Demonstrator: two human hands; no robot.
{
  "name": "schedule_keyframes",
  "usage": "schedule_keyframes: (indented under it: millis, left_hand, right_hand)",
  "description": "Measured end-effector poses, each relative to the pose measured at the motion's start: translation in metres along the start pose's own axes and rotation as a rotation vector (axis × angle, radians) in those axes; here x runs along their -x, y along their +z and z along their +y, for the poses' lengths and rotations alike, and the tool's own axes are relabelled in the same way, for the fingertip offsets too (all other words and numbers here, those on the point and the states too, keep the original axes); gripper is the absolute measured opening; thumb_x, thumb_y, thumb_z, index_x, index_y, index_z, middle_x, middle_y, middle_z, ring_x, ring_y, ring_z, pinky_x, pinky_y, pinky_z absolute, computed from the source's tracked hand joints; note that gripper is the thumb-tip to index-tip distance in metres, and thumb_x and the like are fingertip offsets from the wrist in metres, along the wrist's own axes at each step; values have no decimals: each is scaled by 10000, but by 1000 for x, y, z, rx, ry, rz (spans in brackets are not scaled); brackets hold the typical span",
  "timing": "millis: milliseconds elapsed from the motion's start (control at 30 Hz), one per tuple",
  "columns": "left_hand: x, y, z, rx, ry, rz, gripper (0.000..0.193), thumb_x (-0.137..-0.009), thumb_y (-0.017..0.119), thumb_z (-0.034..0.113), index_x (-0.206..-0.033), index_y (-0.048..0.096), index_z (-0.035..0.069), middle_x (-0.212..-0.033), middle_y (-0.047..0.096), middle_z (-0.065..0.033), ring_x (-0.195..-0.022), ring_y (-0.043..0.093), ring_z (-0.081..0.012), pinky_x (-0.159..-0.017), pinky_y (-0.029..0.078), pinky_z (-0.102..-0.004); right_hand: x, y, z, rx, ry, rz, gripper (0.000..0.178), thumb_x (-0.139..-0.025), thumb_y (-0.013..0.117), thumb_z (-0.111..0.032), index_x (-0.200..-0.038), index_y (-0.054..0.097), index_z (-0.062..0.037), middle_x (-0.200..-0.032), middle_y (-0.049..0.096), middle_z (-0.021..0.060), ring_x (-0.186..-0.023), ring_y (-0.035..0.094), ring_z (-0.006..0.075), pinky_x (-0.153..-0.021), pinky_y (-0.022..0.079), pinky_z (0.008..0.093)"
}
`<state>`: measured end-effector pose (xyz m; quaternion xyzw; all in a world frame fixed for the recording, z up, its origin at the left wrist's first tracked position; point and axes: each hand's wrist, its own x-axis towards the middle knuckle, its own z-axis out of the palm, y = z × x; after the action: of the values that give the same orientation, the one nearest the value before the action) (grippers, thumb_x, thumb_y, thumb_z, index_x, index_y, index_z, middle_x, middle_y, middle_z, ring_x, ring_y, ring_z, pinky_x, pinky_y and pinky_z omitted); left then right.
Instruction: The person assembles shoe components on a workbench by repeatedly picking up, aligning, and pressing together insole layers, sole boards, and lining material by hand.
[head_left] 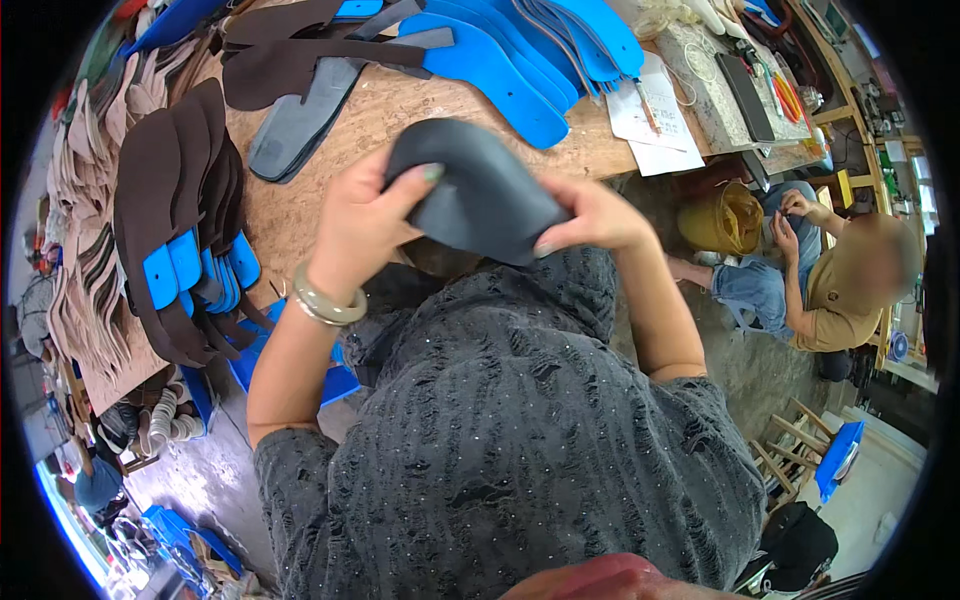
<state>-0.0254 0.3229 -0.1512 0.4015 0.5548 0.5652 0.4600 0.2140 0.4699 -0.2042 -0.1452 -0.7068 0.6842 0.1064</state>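
Note:
Both my hands hold a dark grey, smooth shoe insole (478, 190) up in front of me, above the near edge of the wooden table. My left hand (365, 208), with a pale bangle on its wrist, grips the left end, thumb on top. At the narrower right end my right hand (600, 213) pinches it between thumb and fingers. The insole looks bent between them. Beyond it on the table lie overlapping blue insoles (500, 88), grey insoles (300, 130) and dark brown insoles (285, 75). A fanned stack of brown insoles with blue heel pieces (150, 185) is at the left.
Beige insole-shaped pieces (88, 270) are heaped along the far left. White papers (655, 125) lie at the table's right edge, beside a stone-like slab with a dark bar (745, 97). To the right, another person (840, 285) sits near a yellow bin (722, 218).

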Motion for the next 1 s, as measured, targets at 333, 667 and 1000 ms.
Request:
schedule_keyframes:
  millis: [333, 667, 1000]
  left_hand:
    - [54, -80, -49, -600, 54, 429, 445, -925, 643, 106, -1329, 514, -27, -1210, 635, -163, -1082, 617, -237, -980, 465, -346]
    - [76, -83, -70, -1248, 314, 534, 355, -857, 675, 110, -1203, 635, 41, -1310, 590, -144, -1245, 525, -352, -1056, 393, -481]
    - [87, -100, -75, -1245, 233, 462, 345, -905, 659, 179, -1209, 636, 17, -1318, 611, -144, -1251, 542, -348, -1075, 389, -438]
  right_hand:
    - [-48, -21, -27, 315, 144, 103, 295, -894, 667, -91, -1176, 620, -18, -869, 677, 56, -783, 624, 116, -627, 514, 261]
    - [-102, -26, -25, 1295, -12, 647, 514, -801, 774, -388, -1146, 639, -31, -911, 692, 119, -875, 669, 310, -768, 533, 416]
    - [-84, -41, -48, 1000, -96, 828, 448, -958, 594, -185, -1366, 487, -33, -1100, 673, 184, -953, 680, 254, -821, 523, 394]
